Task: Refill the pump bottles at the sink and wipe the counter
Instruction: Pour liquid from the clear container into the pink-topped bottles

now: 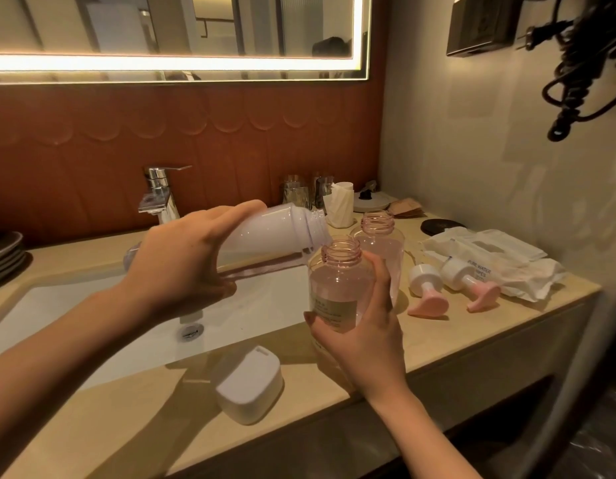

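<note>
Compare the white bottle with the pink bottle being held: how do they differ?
The white bottle is opaque; the held pink bottle is see-through. The white bottle lies tipped nearly flat in the left hand; the held pink bottle stands upright in the right hand. Both are uncapped.

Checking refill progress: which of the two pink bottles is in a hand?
The nearer pink bottle, gripped by the right hand; the other pink bottle stands unheld behind it on the counter.
</note>
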